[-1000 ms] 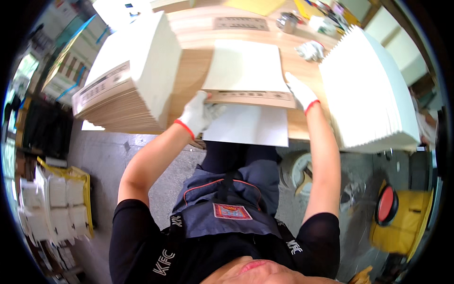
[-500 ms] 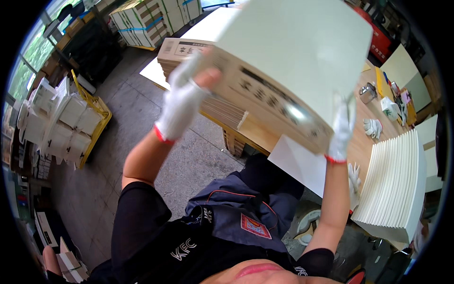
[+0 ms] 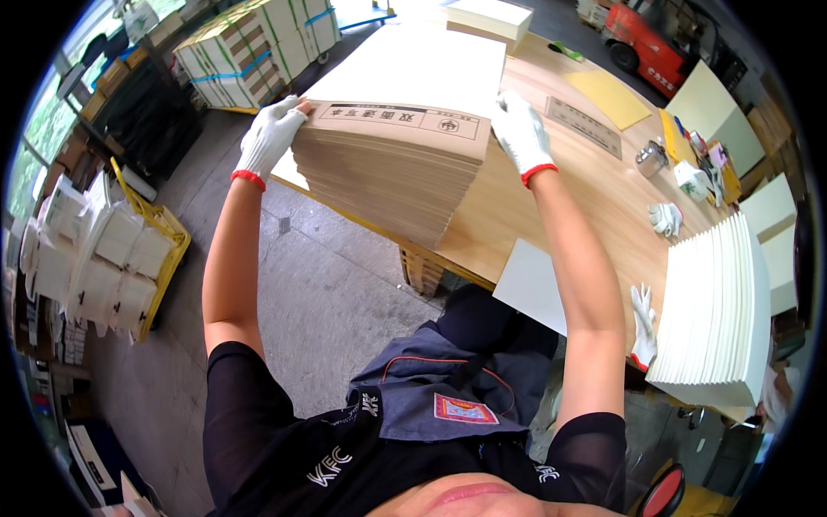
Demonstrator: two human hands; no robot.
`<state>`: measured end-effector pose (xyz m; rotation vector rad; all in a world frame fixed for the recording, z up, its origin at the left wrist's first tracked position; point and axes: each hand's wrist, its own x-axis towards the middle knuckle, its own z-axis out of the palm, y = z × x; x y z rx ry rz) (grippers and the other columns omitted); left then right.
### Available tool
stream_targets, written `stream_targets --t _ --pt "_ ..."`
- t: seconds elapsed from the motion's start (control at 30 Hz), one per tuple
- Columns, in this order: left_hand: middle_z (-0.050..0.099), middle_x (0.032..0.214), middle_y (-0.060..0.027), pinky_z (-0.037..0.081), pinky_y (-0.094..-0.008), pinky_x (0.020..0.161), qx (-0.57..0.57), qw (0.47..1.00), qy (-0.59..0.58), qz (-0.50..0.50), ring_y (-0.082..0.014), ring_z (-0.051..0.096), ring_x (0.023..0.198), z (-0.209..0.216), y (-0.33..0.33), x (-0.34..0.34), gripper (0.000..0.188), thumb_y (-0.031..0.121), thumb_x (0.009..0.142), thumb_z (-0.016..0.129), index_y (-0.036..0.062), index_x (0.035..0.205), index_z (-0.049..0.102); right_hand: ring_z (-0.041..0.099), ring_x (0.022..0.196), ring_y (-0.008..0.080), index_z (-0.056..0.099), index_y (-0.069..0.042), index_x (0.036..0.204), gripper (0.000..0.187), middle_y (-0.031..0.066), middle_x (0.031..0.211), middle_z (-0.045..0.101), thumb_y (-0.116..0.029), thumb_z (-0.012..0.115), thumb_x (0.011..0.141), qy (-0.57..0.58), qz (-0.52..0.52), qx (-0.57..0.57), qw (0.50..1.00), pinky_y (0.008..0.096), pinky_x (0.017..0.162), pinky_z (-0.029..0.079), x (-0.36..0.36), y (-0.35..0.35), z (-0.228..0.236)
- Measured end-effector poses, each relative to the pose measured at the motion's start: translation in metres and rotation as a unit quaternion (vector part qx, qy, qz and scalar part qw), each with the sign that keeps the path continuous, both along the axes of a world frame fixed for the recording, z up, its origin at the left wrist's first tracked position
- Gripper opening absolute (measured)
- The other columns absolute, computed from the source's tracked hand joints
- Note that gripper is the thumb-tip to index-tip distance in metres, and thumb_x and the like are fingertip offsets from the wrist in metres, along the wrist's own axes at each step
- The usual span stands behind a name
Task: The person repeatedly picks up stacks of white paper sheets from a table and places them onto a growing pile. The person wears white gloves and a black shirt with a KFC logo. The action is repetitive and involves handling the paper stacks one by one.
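Tall, block-shaped stack of white sheets with brown printed bands [image 3: 392, 142] along its near side, standing on the left part of the light wood-grained tabletop [image 3: 474, 220]. My white-knit-gloved left hand [image 3: 274, 136] touches its near left corner; my matching right hand [image 3: 520, 133] lies against or just beside its right side. Whether either grasps, I cannot tell. Light, level pressure from both sides should keep the layered edges flush; smooth faces may slide.

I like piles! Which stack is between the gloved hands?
The big brown-fronted stack; the white-edged stack at right and small back stack stand outside them.
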<state>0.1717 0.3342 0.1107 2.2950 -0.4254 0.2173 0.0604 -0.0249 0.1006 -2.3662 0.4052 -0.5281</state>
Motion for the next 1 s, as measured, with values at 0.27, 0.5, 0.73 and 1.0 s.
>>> stream_targets --t 0.27,0.5,0.73,1.0 --pt "0.056 0.142 -0.0171 0.043 -0.041 0.109 0.074 0.868 -0.49 -0.043 -0.0327 0.055 0.13 0.017 -0.026 -0.024 0.056 0.011 0.088 0.069 0.005 0.142 0.052 0.067 0.092 0.0369 0.06 -0.012 0.112 0.043 0.0169 0.095 0.071 -0.052 0.056 0.095 -0.085 0.015 -0.019 0.996 0.0465 0.081 0.053 -0.032 -0.009 0.0" --pt "0.053 0.145 -0.0165 0.037 -0.0514 0.114 -0.017 0.766 -0.511 -0.389 -0.0415 0.043 0.139 0.016 -0.211 -0.179 0.063 -0.001 0.074 0.071 0.0047 0.135 0.054 0.068 0.085 0.0353 0.054 -0.012 0.118 0.044 0.0152 0.086 0.069 -0.047 0.063 0.092 -0.173 0.02 0.021 0.984 0.0459 0.08 0.052 -0.175 -0.044 -0.049" --pt "0.052 0.144 -0.0122 0.041 -0.0486 0.109 -0.089 0.656 -0.404 -0.631 -0.0388 0.046 0.134 0.039 -0.406 -0.348 0.069 0.013 0.073 0.08 0.0074 0.137 0.053 0.068 0.089 0.0335 0.061 -0.01 0.115 0.038 0.014 0.092 0.069 -0.039 0.059 0.091 0.06 -0.081 0.027 0.995 0.0435 0.084 0.051 -0.338 -0.07 -0.071" --pt "0.045 0.149 -0.0105 0.04 -0.0463 0.111 0.026 0.648 -0.412 -0.64 -0.0385 0.04 0.139 0.034 -0.531 -0.447 0.046 0.021 0.092 0.065 0.0109 0.134 0.05 0.068 0.093 0.0284 0.062 -0.012 0.119 0.044 0.0101 0.099 0.069 -0.047 0.058 0.092 0.018 -0.083 0.088 0.992 0.0389 0.085 0.05 -0.43 -0.077 -0.081"
